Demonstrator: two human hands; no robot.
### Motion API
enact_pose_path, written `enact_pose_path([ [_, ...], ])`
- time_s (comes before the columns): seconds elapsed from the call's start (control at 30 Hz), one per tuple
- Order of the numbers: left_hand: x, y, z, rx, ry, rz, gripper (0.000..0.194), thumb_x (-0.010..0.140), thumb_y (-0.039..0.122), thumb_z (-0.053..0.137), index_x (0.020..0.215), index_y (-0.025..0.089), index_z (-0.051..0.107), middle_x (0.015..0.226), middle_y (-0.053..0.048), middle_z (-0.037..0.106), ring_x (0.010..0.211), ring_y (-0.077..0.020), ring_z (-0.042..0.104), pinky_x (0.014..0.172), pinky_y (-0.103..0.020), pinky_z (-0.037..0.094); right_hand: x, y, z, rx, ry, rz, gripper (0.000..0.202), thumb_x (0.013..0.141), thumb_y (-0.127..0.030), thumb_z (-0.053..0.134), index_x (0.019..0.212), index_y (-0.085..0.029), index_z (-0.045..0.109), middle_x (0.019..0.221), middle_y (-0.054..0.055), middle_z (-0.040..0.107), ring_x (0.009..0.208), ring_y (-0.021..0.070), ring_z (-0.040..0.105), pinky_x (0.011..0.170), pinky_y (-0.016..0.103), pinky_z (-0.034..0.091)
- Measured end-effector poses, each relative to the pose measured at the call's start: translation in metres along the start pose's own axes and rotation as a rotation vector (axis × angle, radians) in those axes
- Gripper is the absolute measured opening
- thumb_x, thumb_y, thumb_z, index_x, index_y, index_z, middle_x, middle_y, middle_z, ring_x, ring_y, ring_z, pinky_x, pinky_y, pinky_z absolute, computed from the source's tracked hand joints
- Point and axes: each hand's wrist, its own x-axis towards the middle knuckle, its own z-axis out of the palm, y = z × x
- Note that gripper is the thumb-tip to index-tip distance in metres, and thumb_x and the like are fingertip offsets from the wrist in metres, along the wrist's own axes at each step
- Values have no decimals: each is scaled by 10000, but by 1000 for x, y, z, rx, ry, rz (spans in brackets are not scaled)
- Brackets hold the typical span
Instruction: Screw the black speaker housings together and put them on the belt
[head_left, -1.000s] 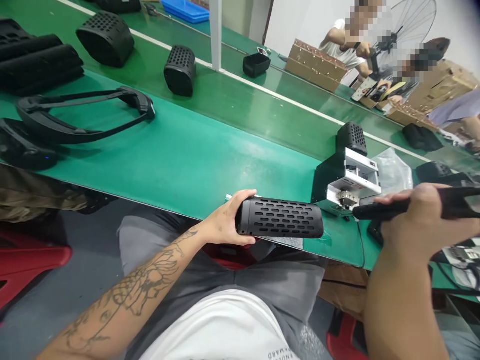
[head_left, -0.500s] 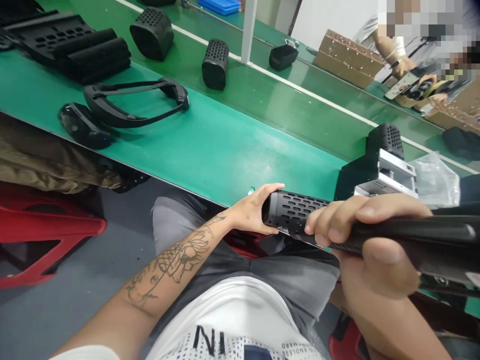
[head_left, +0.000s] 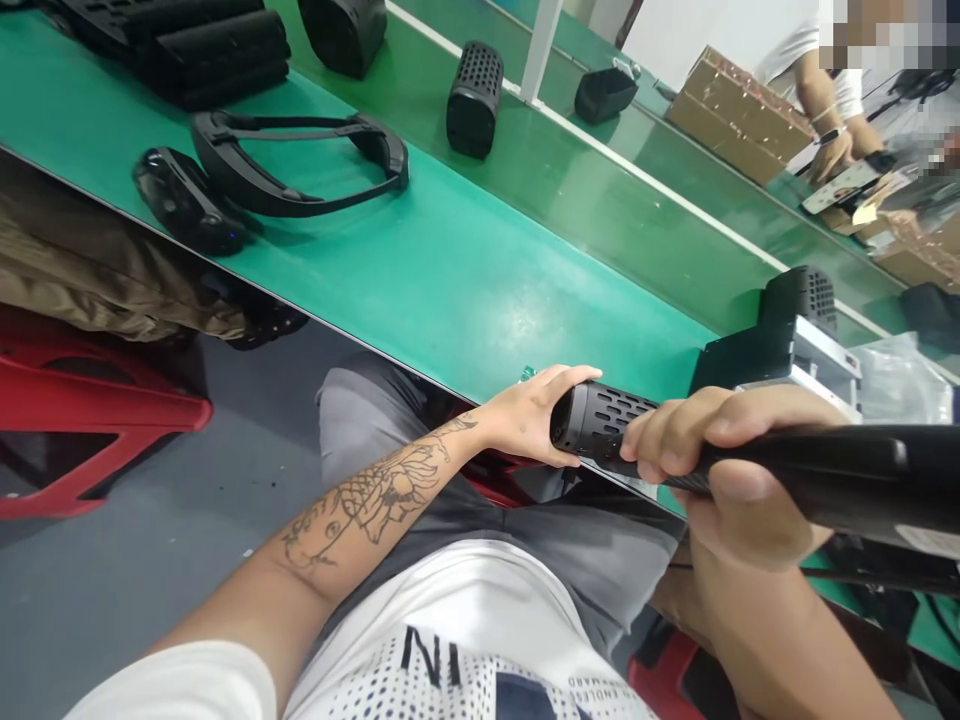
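Note:
My left hand [head_left: 536, 415] is wrapped round the near end of a black slotted housing [head_left: 616, 412], thumb and fingers on opposite sides. The housing lies on its side at the front edge of the green bench. In front of its far end, my right hand [head_left: 739, 460] is closed round a thick black electric screwdriver [head_left: 847, 475], which runs off the right side of the view. My right fingertips are close to the housing's slotted wall. The driver's tip is hidden, so I cannot tell whether it touches the housing.
A black headset with a strap [head_left: 300, 210] lies on the green bench [head_left: 450, 290] at left. More slotted housings [head_left: 475, 98] stand further back. To the right are a black and silver box [head_left: 806, 360] and clear plastic bag [head_left: 904, 375]. A co-worker's hands [head_left: 832, 150] handle parts beside cardboard boxes.
The view has shifted, so the housing and my left hand appear slightly further right and the bench things higher. Both hands keep the same holds.

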Motion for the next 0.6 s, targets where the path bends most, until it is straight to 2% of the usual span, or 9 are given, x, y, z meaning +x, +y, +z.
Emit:
enact_pose_path([
  [0.2, 1, -1, 2, 15, 14, 28, 1257, 733, 476, 1059, 1790, 380, 386, 1720, -150, 568, 1538, -433, 654, 1255, -613, 605, -1, 5, -2, 56, -38, 5, 139, 948, -303, 923, 1031, -241, 830, 721, -21, 747, 535, 161, 688, 577, 369, 658],
  [0.47, 0, -3, 6, 24, 26, 1, 1287, 710, 474, 1071, 1792, 413, 376, 1728, -139, 577, 1507, -440, 686, 1252, -635, 598, -7, 13, -11, 65, -91, -1, 135, 968, -289, 900, 1037, -242, 795, 758, -20, 750, 562, 164, 702, 622, 388, 671],
  [0.6, 1, -7, 4, 43, 22, 12, 1276, 719, 509, 1063, 1790, 382, 380, 1739, -149, 574, 1512, -431, 684, 1229, -605, 618, -7, 16, -4, 41, -30, 11, 163, 959, -284, 919, 1018, -238, 774, 755, -27, 743, 559, 165, 699, 639, 395, 674],
])
